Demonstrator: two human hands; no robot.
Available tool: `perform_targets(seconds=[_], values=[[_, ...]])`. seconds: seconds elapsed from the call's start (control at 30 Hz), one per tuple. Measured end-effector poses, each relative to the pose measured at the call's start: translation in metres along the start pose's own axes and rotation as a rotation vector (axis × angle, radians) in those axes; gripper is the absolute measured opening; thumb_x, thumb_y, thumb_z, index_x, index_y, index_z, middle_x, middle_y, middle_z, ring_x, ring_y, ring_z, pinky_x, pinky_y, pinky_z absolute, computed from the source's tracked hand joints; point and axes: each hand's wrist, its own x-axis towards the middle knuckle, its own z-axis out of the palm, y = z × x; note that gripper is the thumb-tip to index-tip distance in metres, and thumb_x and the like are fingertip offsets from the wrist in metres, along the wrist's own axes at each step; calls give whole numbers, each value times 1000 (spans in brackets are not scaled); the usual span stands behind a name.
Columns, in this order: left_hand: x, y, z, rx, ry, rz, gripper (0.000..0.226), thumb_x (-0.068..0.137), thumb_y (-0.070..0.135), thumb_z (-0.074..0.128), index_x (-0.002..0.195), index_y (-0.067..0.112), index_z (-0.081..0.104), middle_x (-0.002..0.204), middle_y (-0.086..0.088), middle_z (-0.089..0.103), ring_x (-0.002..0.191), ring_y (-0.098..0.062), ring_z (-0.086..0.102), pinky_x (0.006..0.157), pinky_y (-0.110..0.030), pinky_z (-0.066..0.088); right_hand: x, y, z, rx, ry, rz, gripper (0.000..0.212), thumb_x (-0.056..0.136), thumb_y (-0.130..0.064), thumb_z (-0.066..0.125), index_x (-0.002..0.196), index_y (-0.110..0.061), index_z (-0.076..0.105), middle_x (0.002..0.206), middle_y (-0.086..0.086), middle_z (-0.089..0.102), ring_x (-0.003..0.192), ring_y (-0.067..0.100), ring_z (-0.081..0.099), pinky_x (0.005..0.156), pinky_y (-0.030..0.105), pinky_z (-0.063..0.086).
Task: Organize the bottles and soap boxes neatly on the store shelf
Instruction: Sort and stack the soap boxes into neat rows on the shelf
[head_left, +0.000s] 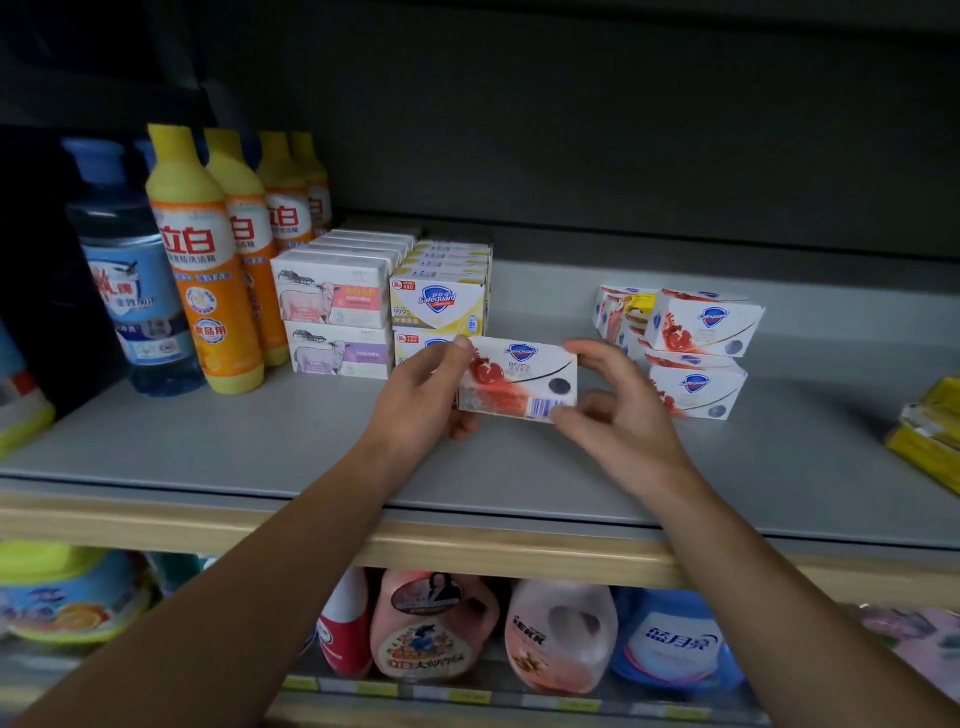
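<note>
Grey shelf (260, 447), shop goods around. Red soap box (519, 376) held above shelf, just right of yellow box stack (439, 301), long side left-right. Left hand (421, 400) pinches left end, right hand (618, 410) pinches right end. Left hand nearer stack; gap beside stack looks like next spot.

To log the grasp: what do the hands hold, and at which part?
Both hold one white-and-red rectangular soap box: left hand pinches its left end, right hand its right end.

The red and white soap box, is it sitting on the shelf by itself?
No, the red and white soap box is held up by the left hand and the right hand, one gripping each end.
</note>
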Motion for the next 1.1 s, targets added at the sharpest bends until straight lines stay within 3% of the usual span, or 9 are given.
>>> perform_targets(seconds=[0.07, 0.2, 0.27, 0.4, 0.6, 0.73, 0.9, 0.97, 1.1], values=[[1, -1, 1, -34, 14, 11, 18, 95, 33, 60, 108, 21, 67, 77, -12, 66, 59, -30, 61, 54, -33, 51, 0, 0, 1, -26, -7, -5, 51, 84, -16, 70, 121, -46, 54, 112, -22, 65, 80, 15, 67, 72, 22, 52], [-3, -1, -3, -109, -74, 36, 33, 93, 15, 64, 125, 22, 60, 85, -10, 67, 58, -31, 67, 52, -33, 55, 5, 8, 1, -98, 75, 10, 38, 95, -20, 59, 127, -39, 52, 120, -18, 62, 96, 12, 65, 84, 22, 52], [-5, 0, -4, -146, -87, 35, 35, 92, 11, 65, 125, 20, 61, 91, -12, 70, 64, -33, 70, 56, -36, 58, 6, 8, 2, -128, 60, -3, 37, 94, -14, 60, 125, -35, 55, 117, -12, 66, 100, 0, 63, 84, 15, 50], [-6, 2, -4, -198, -69, 18, 16, 91, 23, 65, 105, 15, 67, 102, -14, 72, 82, -40, 72, 67, -39, 59, 2, 5, 2, -194, 79, -142, 48, 83, 0, 69, 121, -27, 59, 117, -13, 66, 110, 4, 61, 97, 26, 48], [-5, -1, -4, -241, -114, 85, 15, 91, -2, 60, 99, 10, 67, 110, -11, 66, 97, -27, 71, 81, -38, 59, -2, 1, 4, -432, 118, -412, 45, 77, 5, 68, 115, -17, 62, 118, -7, 63, 110, 4, 56, 94, 10, 37], [-10, 4, 0, -170, -64, 42, 17, 94, 4, 59, 110, 6, 64, 112, -11, 66, 93, -29, 70, 80, -43, 60, -1, 1, 4, -363, 116, -346, 46, 79, 7, 67, 119, -16, 61, 119, -3, 62, 112, 8, 57, 98, 27, 46], [-13, 3, 3, 304, 131, 189, 22, 88, 29, 70, 107, 20, 67, 98, 5, 69, 55, -11, 58, 58, -26, 51, 0, 5, 1, -172, 61, -58, 44, 89, -2, 62, 123, -30, 58, 116, -7, 66, 107, 9, 63, 94, 41, 52], [-13, 2, 3, 581, 119, 358, 29, 83, 34, 74, 109, 23, 69, 100, 10, 67, 64, -2, 55, 66, -14, 44, 1, 7, 1, -195, 6, 10, 40, 91, -5, 61, 120, -32, 58, 111, -7, 68, 100, 7, 66, 91, 41, 54], [-7, 7, 5, 1023, -95, 479, 48, 83, 38, 72, 126, 21, 62, 114, -1, 65, 108, -23, 53, 90, -31, 43, 2, 6, 3, -154, -68, 77, 37, 90, -6, 64, 120, -28, 59, 108, -5, 71, 97, 6, 68, 92, 36, 54]])
